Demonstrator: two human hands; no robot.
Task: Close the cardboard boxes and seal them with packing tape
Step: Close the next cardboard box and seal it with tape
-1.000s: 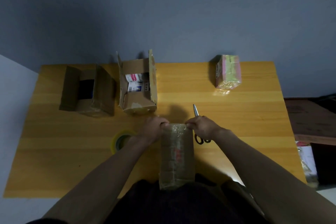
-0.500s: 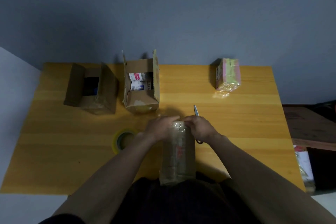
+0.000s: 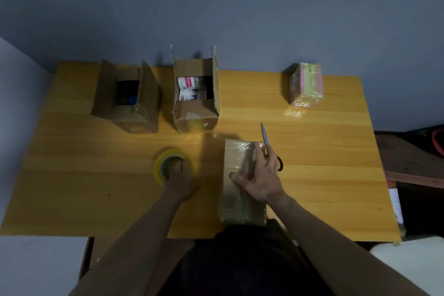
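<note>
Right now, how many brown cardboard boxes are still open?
2. One open brown cardboard box stands at the table's far left; the other open box, showing white packets, stands beside it, nearer the middle.

Legible text: none. Packets (image 3: 189, 89) inside the open box (image 3: 195, 116) at twelve o'clock bear red and blue print, unreadable.

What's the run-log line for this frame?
step: taping | left hand: on tape roll | right hand: flat on closed box | open boxes: two | scissors: beside box
</note>
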